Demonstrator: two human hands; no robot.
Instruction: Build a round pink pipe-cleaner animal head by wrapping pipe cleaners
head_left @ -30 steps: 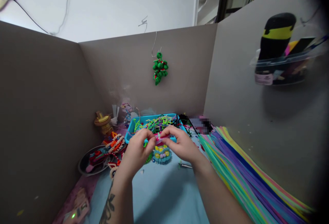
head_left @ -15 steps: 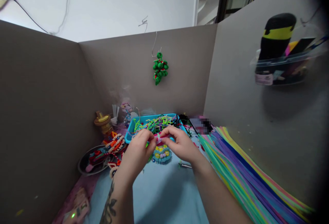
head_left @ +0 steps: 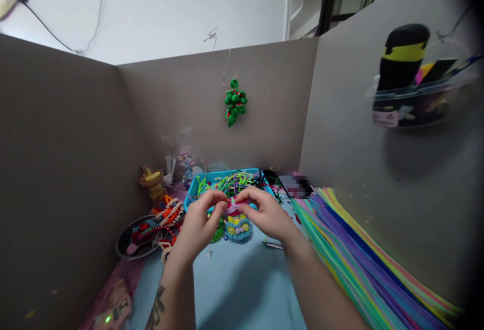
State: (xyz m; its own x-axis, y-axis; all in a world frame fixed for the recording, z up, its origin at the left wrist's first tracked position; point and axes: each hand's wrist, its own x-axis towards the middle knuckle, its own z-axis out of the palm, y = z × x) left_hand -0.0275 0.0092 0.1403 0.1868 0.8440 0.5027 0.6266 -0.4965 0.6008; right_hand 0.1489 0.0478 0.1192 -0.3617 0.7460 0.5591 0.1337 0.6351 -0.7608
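You hold a small pink piece [head_left: 234,206] between your two hands, raised above the counter [head_left: 234,279], which a pale blue cloth covers. In view, it lines up with the near edge of a blue tray [head_left: 217,173]. Your left hand [head_left: 224,203] is clamped on the piece's left end, thumb below and forefinger above. Your right hand [head_left: 242,204] pinches the right end the same way, so the piece spans the narrow gap between your fingertips. A pale band shows near its middle; the rest is too small and too covered to make out.

The tray behind your hands carries a tangle of strands [head_left: 232,182], mostly lime, green and purple. Just below the piece in view, a blue fuzzy figure [head_left: 239,231] with yellow eyes lies on the cloth, with a green fuzzy figure [head_left: 218,232] beside it, partly hidden by your left hand. A slim metal tool [head_left: 273,244] lies near your right wrist.

To your left stands a dark bowl [head_left: 121,250] of coloured pieces, with an orange and cream braided piece [head_left: 172,212] by its far edge. To your right, long coloured strips [head_left: 351,249] run along the side panel. A green ornament [head_left: 235,102] hangs against the back panel.
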